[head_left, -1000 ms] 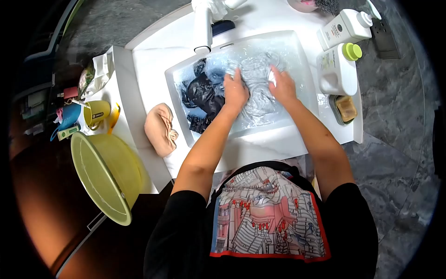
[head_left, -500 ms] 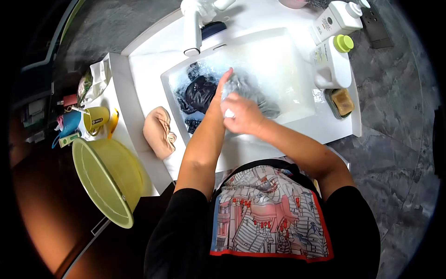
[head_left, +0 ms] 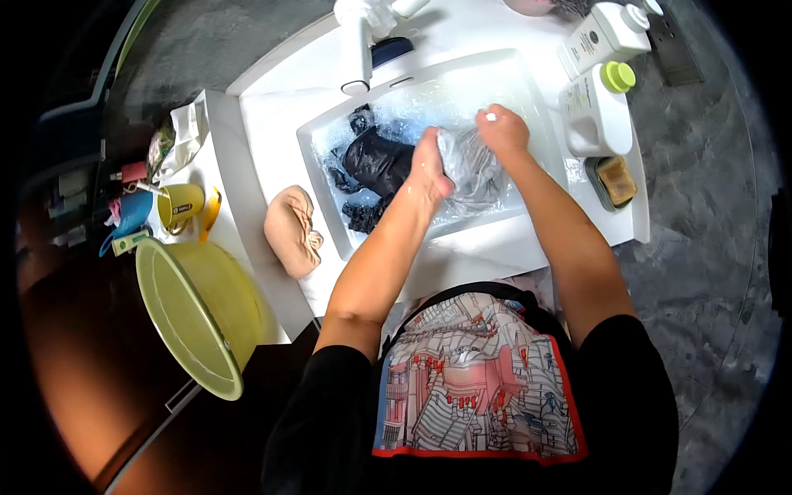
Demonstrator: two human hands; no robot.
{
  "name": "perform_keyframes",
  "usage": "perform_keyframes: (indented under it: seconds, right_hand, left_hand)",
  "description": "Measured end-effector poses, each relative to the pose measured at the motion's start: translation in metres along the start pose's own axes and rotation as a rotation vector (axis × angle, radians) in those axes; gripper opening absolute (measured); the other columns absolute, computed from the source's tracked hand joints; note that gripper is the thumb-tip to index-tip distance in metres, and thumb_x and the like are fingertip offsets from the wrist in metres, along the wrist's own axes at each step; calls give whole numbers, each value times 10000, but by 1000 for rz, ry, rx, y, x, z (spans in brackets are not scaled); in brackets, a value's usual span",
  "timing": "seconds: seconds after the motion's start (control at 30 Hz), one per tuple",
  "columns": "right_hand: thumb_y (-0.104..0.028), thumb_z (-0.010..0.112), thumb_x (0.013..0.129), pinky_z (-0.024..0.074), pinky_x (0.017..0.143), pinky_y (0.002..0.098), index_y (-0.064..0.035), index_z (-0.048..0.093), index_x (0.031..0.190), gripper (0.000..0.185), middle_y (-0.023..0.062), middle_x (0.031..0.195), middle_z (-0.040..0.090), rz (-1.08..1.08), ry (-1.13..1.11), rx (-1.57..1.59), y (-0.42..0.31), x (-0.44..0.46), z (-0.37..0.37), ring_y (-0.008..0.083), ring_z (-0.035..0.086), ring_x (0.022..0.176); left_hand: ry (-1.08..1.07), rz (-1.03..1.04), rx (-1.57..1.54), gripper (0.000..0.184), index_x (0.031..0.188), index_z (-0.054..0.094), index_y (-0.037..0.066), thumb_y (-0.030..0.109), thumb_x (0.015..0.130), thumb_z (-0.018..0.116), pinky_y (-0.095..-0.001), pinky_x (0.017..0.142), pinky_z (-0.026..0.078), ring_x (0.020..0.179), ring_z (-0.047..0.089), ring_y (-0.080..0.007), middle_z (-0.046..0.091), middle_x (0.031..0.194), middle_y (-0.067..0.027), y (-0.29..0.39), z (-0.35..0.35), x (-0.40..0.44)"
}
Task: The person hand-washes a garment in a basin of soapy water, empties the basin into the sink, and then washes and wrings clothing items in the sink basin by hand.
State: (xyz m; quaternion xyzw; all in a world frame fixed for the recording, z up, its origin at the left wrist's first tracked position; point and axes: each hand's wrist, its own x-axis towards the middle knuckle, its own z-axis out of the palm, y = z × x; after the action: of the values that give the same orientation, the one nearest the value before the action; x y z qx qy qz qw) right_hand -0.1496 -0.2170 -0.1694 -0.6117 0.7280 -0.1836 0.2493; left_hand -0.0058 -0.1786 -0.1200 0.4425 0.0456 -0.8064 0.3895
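Wet grey cloth is bunched up over the white sink. My left hand grips its left side, thumb pointing toward me. At the cloth's upper right edge, my right hand is closed in a fist on it. A small white spot shows at the right fingers; whether it is foam or something held, I cannot tell. Dark wet clothing lies in sudsy water on the left of the sink, close to my left hand.
A white faucet stands behind the sink. Along the right are a pump bottle, a green-capped bottle and a soap dish. Leftward are folded beige cloth, a yellow-green basin and a yellow cup.
My right fist has moved up and right, away from my left wrist. My left hand has shifted slightly right and down, and the grey cloth now spans between both hands.
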Motion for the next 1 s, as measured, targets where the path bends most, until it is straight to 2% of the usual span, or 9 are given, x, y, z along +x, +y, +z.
perform_keyframes:
  seconds: [0.1,0.23,0.37,0.47,0.57,0.7,0.73,0.83,1.0]
  right_hand:
    - [-391,618,775,461,838,413,-95,627,982,361,161,1035,602,167,12,166,14,1,-9,343,575,968]
    - [-287,691,745,437,907,412,-150,394,1334,674,193,1276,419,-152,177,62,38,-20,17,378,473,1135]
    - [-210,679,730,448,892,401,-114,460,1289,609,196,1215,511,-273,-380,-55,53,-20,16,350,528,1097]
    - [-192,686,726,483,799,331,-51,576,1152,462,142,1029,646,248,-137,574,58,-6,34,249,626,935]
    - [-237,701,721,480,764,311,-54,589,1122,455,102,1052,629,182,-329,918,20,-26,40,198,618,898]
    - [-338,709,729,490,660,367,-137,620,919,291,101,918,569,-458,-256,363,-54,-84,9,282,609,746]
    - [-373,707,724,490,645,376,-146,620,881,289,103,889,564,-495,-267,329,-69,-99,-2,291,604,730]
    - [-418,683,735,493,614,386,-147,622,796,284,80,787,576,-560,-251,250,-91,-113,-13,278,605,678]
    - [-316,606,789,500,600,410,-149,627,743,174,79,755,632,-491,128,86,-78,-61,1,304,615,669]
  left_hand:
    - [85,294,82,561,1235,453,-9,450,924,366,-411,878,469,1078,554,-303,545,1216,-143,18,-6,4]
    - [411,1069,1546,509,1262,459,50,147,793,631,-397,858,452,1038,554,-371,542,1179,-228,8,-73,47]
    - [371,878,2077,632,1306,419,21,81,715,636,-429,912,408,1067,497,-397,477,1197,-278,3,-89,50]
    - [277,170,1019,479,1228,527,96,333,820,607,-408,875,448,1070,548,-328,567,1189,-168,23,-72,51]
    - [-67,95,133,550,1200,551,90,517,856,513,-420,852,471,1023,572,-297,580,1164,-135,26,-72,49]
    - [-154,-36,-8,737,1318,417,39,619,864,420,-460,1036,322,1190,461,-308,503,1278,-142,27,-48,20]
    - [-893,-297,-168,706,1337,403,54,594,881,415,-457,1050,306,1196,452,-312,497,1285,-147,28,-89,55]
    - [-260,66,-78,635,1274,483,57,563,894,424,-437,967,411,1078,537,-321,560,1179,-172,4,-42,16]
    - [-773,68,-274,367,1083,582,54,309,937,363,-398,839,495,949,605,-277,623,1035,-128,-8,-71,56]
